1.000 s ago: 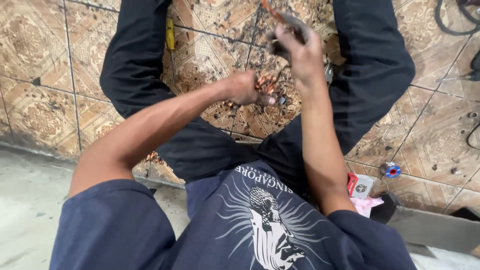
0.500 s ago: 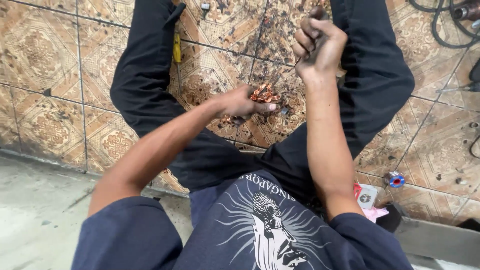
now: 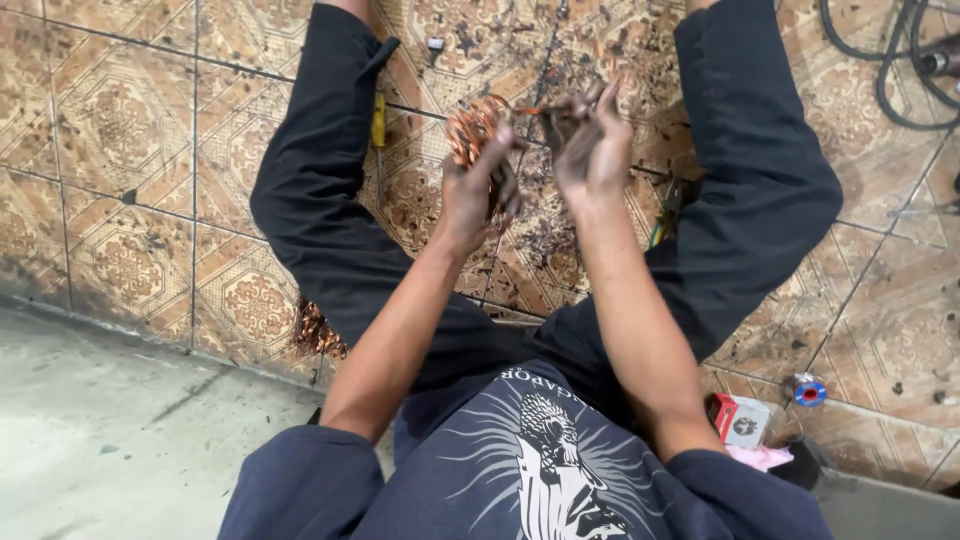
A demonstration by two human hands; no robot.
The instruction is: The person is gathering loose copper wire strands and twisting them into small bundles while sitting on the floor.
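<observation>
left hand (image 3: 478, 190) gripping copper wire coil (image 3: 472, 128)

Your left hand (image 3: 478, 190): raised in front of you, forearm bare, fingers curled closed, grimy. Your right hand (image 3: 592, 140): just right of the left and slightly farther, fingers pinched together, forearm bare, elbow bent near your chest.

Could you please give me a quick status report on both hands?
Left hand gripping coiled copper wire bundle. Right hand pinching a strand off it. Nothing between the hands.
</observation>
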